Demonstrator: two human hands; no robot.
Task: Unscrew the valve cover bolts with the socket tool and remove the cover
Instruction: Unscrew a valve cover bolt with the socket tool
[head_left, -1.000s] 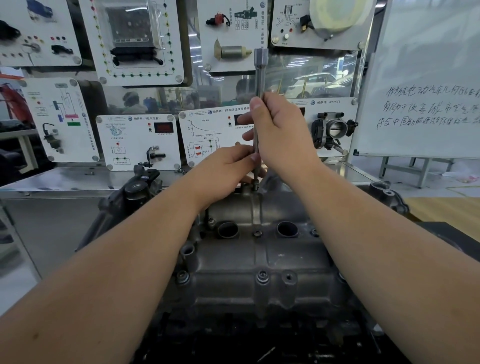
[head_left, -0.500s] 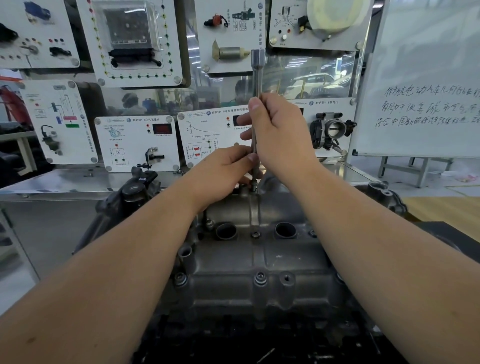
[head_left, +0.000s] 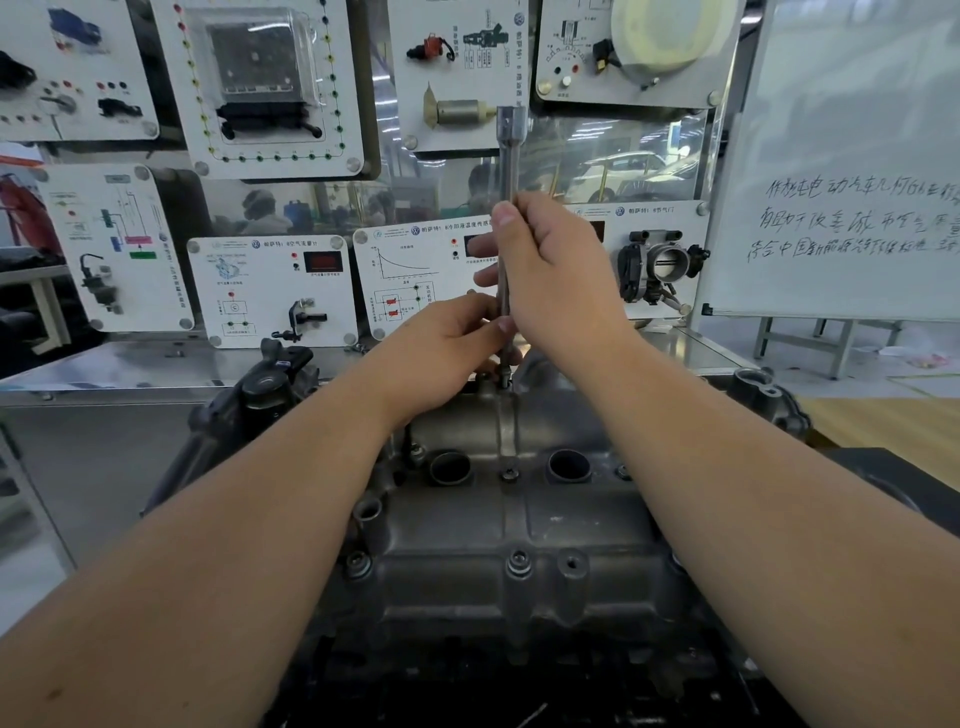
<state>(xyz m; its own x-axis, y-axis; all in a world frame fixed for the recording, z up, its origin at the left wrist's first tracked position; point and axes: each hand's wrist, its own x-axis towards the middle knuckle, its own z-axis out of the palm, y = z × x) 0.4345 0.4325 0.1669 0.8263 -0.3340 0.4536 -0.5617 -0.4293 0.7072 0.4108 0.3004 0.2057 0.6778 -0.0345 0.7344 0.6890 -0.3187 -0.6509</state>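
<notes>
Both forearms reach out over the engine, and the long, slim silver-steel socket tool (head_left: 505, 171) stands upright at the far edge of the dull grey cast-metal valve cover (head_left: 519, 525). The right hand (head_left: 556, 280) is wrapped around the middle of the shaft, fingers curled closed, thumb pressed flat up the near side of the steel. Lower down, the left hand (head_left: 447, 348) pinches the shaft just above its tip, thumb and fingertips closed on it — the two hands sit one above the other, nearly touching. The tool's lower end meets the cover right at its far rim, on the centre ridge; the bolt beneath it is hidden by the fingers. The cover itself lies bolted-looking and flat on the engine, two round dark plug wells side by side across its middle, a small hex-headed steel bolt (head_left: 509, 474) between them and another flanged steel bolt (head_left: 518, 564) on the near edge. Behind, a steel worktop (head_left: 130, 364) carries white training panels with diagrams — and a handwritten whiteboard (head_left: 852, 171) stands to the right.
</notes>
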